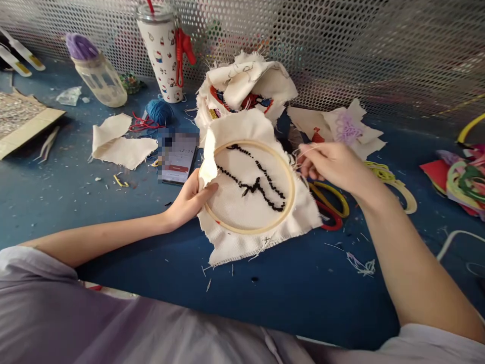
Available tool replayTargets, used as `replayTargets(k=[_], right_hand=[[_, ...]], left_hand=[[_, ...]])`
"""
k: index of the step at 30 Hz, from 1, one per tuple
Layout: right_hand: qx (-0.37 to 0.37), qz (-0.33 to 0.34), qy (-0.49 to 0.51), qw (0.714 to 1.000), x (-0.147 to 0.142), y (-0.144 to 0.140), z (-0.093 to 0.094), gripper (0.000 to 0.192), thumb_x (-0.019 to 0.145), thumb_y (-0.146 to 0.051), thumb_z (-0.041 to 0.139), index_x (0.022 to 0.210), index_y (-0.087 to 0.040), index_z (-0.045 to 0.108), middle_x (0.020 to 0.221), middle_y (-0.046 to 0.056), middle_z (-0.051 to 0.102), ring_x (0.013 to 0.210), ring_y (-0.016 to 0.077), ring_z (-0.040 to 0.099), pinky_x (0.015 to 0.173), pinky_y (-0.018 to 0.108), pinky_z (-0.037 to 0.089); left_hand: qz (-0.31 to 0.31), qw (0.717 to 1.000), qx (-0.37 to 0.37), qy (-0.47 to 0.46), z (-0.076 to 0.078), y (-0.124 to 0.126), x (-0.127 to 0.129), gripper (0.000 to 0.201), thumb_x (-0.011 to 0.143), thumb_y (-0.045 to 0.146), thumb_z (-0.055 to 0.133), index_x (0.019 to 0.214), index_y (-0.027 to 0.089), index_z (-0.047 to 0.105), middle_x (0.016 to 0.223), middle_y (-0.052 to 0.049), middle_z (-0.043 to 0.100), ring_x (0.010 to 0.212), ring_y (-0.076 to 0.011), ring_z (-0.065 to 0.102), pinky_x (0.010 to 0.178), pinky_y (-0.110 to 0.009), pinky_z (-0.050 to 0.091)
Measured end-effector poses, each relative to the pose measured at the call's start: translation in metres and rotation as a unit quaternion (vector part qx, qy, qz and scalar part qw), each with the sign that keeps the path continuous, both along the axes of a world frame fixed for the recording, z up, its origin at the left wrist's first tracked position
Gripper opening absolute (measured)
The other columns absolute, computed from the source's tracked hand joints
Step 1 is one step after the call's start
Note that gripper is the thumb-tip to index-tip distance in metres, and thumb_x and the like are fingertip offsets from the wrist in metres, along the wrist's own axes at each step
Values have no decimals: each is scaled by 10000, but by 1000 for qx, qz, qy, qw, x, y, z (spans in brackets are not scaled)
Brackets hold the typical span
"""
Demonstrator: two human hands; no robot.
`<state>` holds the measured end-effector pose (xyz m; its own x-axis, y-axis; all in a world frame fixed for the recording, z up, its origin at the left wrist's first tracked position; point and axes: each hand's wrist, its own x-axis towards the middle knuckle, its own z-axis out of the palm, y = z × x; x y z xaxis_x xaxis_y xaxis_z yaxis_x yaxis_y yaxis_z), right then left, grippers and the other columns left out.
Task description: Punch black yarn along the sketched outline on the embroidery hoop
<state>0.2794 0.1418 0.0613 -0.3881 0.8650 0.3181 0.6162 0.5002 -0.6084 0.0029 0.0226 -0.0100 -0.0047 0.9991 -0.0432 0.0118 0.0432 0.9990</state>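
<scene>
Cloth, cream, woven and fray-edged (233, 205), is sitting stretched in a round pale-wood hoop (293, 187) between the near and back edges of the blue bench (159, 283), an outline of thick black stitching (278, 207) crossing it. A fine pale strand (308, 149) may be running some risk of snagging, since the cloth's frayed right edge and a set of yellow and red looped handles (345, 205) are lying close by. The cloth's loose upper-left flap is lying folded over the rim, and could be getting caught in a stitch if it slips further inward. A slackening left hold would be letting the hoop tilt.

The left hand (193, 197) is gripping hoop and cloth together at the left rim, thumb on top, its forearm reaching in low from the bench's near edge, left side. The right hand (326, 161) is hovering just beside the right rim, fingers curling, thumb and forefinger apparently pinching the strand (whether they are holding a needle too, I cannot tell), its forearm slanting up from the near edge's right side.
</scene>
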Motion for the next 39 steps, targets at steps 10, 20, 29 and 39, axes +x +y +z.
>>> replayTargets(k=[10,20,29,39], right_hand=[[193,290,-212,913,-47,-60,-14,167,906,-163,540,1045,-177,631,970,97,688,871,217,661,706,348,558],[525,309,-284,740,-45,-54,-39,94,899,-99,555,933,-108,642,842,55,676,763,141,613,645,256,533],[429,292,-266,812,-43,-49,-42,65,909,-110,545,933,-113,605,851,64,670,778,150,627,706,272,563],[475,256,-284,793,-45,-54,-47,76,919,-170,557,897,-144,624,816,45,674,724,142,615,579,271,503]], left_hand=[[1,999,7,40,1,-1,1,180,874,319,586,921,182,480,874,-17,518,831,-161,507,721,-286,453],[15,999,-1,36,3,-1,1,173,871,322,598,907,185,499,872,-24,517,829,-172,498,715,-302,443],[13,999,-13,29,1,-1,0,210,878,340,581,989,184,496,961,-39,544,900,-185,507,772,-322,436],[9,999,-25,19,4,-1,1,203,877,329,578,989,178,501,926,-32,532,855,-176,488,751,-323,413]])
